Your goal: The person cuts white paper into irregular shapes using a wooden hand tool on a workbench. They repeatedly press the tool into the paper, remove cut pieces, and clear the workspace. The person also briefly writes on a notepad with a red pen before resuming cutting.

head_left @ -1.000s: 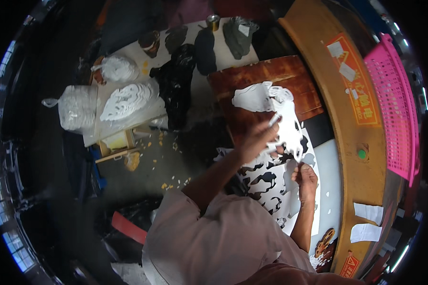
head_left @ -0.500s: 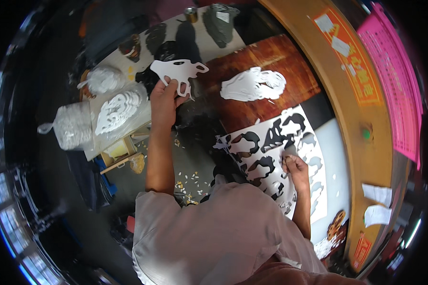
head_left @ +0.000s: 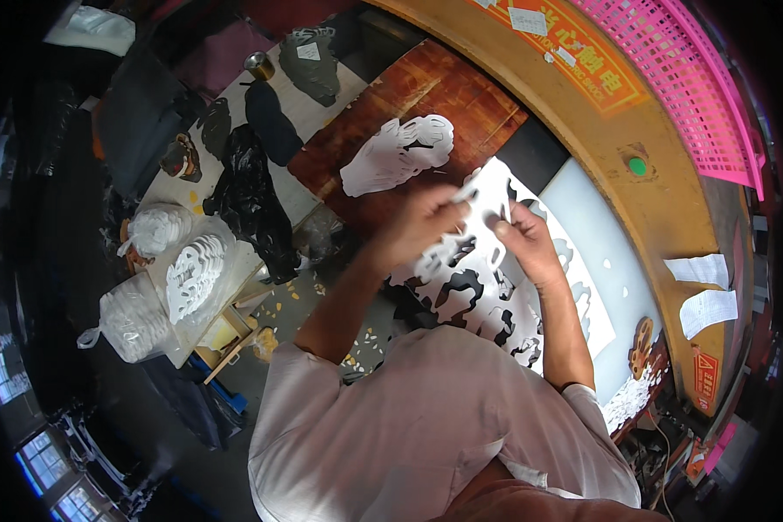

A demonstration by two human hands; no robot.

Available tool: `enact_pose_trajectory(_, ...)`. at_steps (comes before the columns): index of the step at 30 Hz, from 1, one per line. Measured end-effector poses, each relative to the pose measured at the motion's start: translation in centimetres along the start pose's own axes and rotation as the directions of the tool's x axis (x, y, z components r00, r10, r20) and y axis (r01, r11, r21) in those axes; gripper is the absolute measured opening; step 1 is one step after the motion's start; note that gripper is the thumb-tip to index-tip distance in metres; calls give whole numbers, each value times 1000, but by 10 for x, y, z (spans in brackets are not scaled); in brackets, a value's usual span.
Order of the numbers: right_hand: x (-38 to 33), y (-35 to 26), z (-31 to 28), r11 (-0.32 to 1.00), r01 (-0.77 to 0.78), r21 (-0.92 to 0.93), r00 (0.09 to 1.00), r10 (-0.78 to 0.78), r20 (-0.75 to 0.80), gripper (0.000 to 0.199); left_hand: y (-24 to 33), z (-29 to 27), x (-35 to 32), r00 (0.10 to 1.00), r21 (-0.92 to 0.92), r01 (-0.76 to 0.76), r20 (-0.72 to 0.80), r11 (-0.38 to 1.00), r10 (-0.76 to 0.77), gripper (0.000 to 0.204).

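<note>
A flat white cut-out piece with holes through it is up in front of me, between both hands and above a punched white sheet. On its left edge are the fingers of my left hand, closed and smeared by motion. My right hand pinches the other side, its thumb on top. Just beyond my left hand, a stack of similar white cut-outs lies on a reddish-brown board. Dark gaps show through the sheet where shapes are cut away.
An orange-yellow machine beam with a green button curves along the right, a pink basket beyond it. A brown cutting die lies near white scraps. At left are bagged white pieces and an open drawer.
My left hand has brought the white cut-out right and nearer, from over the left table to my right hand. My right hand has come up off the sheet onto it. The view has turned.
</note>
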State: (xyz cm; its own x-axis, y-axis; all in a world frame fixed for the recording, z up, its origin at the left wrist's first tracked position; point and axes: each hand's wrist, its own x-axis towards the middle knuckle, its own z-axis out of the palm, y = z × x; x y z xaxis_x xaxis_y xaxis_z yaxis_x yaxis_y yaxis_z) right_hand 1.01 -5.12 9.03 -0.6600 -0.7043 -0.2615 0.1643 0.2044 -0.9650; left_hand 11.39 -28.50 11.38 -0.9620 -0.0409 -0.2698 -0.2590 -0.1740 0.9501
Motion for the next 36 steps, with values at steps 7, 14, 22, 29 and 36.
enact_pose_trajectory(7,-5,7,14,878,13,478,968,109,-227,21,-50,23,-3,982,-116,141,141,983,-124,23)
enact_pose_trajectory(14,30,-12,-10,981,-72,-180,997,74,2,43,-44,22,5,995,-101,65,80,993,-57,25)
enact_pose_trajectory(22,31,26,1,683,-366,632,924,344,164,79,-18,43,18,963,-483,-82,-265,872,-56,38)
enact_pose_trajectory(29,89,16,-5,857,17,516,993,44,-106,33,-26,11,28,861,-561,-388,-504,731,71,29)
enact_pose_trajectory(36,176,-26,25,897,-38,-440,952,-101,-288,63,-55,-44,20,815,-609,-162,-526,777,-242,46)
